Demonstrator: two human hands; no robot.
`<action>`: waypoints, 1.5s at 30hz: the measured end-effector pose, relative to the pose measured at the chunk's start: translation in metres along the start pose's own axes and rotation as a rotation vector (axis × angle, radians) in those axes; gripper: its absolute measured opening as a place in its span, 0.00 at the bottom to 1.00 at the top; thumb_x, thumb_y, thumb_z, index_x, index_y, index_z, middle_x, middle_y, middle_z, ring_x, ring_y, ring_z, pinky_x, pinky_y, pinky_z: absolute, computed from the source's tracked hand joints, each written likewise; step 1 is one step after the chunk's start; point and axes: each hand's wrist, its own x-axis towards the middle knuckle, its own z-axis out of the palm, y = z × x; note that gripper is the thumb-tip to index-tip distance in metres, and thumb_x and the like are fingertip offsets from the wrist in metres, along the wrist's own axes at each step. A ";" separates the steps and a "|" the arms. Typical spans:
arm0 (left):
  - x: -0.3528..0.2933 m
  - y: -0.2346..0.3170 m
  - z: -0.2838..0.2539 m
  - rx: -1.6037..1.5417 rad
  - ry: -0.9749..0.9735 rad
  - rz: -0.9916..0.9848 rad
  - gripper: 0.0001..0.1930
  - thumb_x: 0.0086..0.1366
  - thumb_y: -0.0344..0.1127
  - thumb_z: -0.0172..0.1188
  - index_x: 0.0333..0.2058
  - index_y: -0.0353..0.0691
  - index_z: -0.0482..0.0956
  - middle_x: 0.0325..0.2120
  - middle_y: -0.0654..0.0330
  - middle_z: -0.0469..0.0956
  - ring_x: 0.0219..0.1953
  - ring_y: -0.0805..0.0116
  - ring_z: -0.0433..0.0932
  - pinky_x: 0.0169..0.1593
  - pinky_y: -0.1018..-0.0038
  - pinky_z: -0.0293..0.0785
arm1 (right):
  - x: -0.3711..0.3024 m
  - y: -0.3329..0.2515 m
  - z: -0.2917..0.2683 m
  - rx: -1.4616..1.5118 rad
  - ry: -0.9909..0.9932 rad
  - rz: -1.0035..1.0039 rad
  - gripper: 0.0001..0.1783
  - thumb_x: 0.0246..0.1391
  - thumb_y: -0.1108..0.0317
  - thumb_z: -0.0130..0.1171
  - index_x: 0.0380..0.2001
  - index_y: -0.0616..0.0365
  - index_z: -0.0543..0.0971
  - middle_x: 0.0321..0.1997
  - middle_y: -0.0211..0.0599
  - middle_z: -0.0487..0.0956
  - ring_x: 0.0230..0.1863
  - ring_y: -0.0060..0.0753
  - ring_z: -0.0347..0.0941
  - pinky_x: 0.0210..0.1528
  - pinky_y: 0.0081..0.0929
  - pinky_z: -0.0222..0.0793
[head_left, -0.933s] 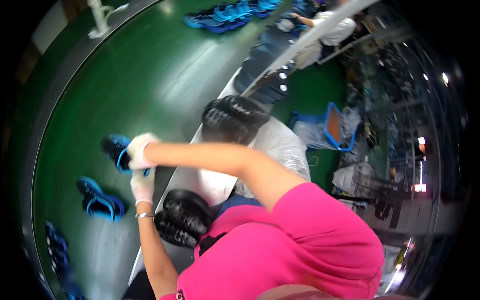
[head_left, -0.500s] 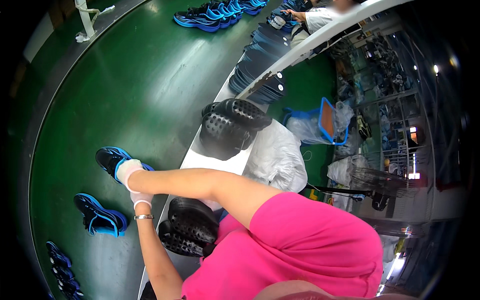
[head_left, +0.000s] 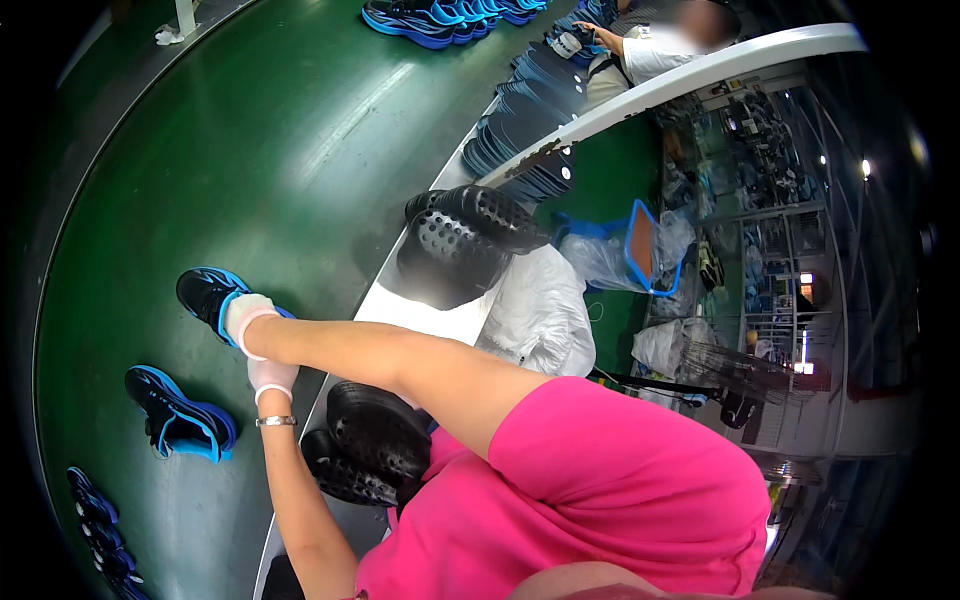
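A black and bright-blue sneaker (head_left: 208,300) rests on the green work surface at the left. My right hand (head_left: 248,316), in a white glove, reaches into its opening, and the fingers are hidden by the shoe. Close behind it, under the right wrist, is my left hand (head_left: 272,376), gloved too, with a silver band on its wrist. Its fingers are covered by the right hand and forearm, so its grip does not show. A second sneaker (head_left: 180,412) of the same colours lies nearer, with its opening towards me.
Black perforated insole-shaped pieces (head_left: 375,425) lie by my arms, and more black perforated pieces (head_left: 450,255) sit on the white ledge (head_left: 425,315) beside a white plastic bag (head_left: 545,310). Stacked dark insoles (head_left: 515,150) and a row of sneakers (head_left: 425,22) are farther off. A co-worker (head_left: 655,55) sits beyond.
The whole view has shifted slightly, with most things now a little further left. Both hands stay at the same sneaker, the right one still in its opening.
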 end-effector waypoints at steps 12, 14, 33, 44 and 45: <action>0.012 -0.004 0.008 0.135 -0.011 0.001 0.26 0.64 0.48 0.53 0.58 0.46 0.68 0.57 0.54 0.70 0.60 0.59 0.68 0.59 0.66 0.65 | 0.001 -0.003 -0.009 0.112 -0.004 0.027 0.19 0.59 0.57 0.44 0.40 0.53 0.82 0.44 0.49 0.79 0.46 0.47 0.78 0.46 0.37 0.74; 0.011 -0.010 0.015 0.064 0.011 -0.031 0.26 0.64 0.47 0.54 0.58 0.45 0.68 0.58 0.54 0.69 0.60 0.59 0.68 0.59 0.66 0.65 | 0.005 0.005 0.006 0.049 -0.010 -0.048 0.19 0.59 0.58 0.44 0.40 0.53 0.82 0.44 0.49 0.80 0.45 0.47 0.78 0.46 0.36 0.74; -0.002 -0.014 0.025 -0.185 0.113 -0.062 0.29 0.64 0.50 0.54 0.61 0.45 0.65 0.59 0.55 0.68 0.61 0.62 0.67 0.60 0.69 0.64 | 0.000 -0.005 -0.019 -0.116 -0.128 -0.110 0.23 0.60 0.50 0.44 0.45 0.51 0.80 0.48 0.41 0.80 0.52 0.41 0.75 0.51 0.30 0.71; -0.012 0.040 -0.006 -0.180 0.217 -0.139 0.16 0.60 0.50 0.52 0.38 0.49 0.82 0.38 0.52 0.81 0.43 0.51 0.79 0.45 0.62 0.75 | -0.018 0.002 -0.044 -0.088 -0.141 0.069 0.28 0.60 0.46 0.38 0.48 0.56 0.77 0.48 0.49 0.78 0.50 0.53 0.73 0.50 0.38 0.69; -0.011 0.039 0.000 -0.266 0.304 -0.173 0.15 0.60 0.47 0.52 0.37 0.48 0.82 0.38 0.52 0.81 0.43 0.51 0.79 0.44 0.62 0.75 | -0.020 0.005 -0.045 -0.152 -0.133 -0.039 0.27 0.60 0.48 0.39 0.47 0.56 0.77 0.46 0.50 0.78 0.49 0.55 0.73 0.50 0.40 0.69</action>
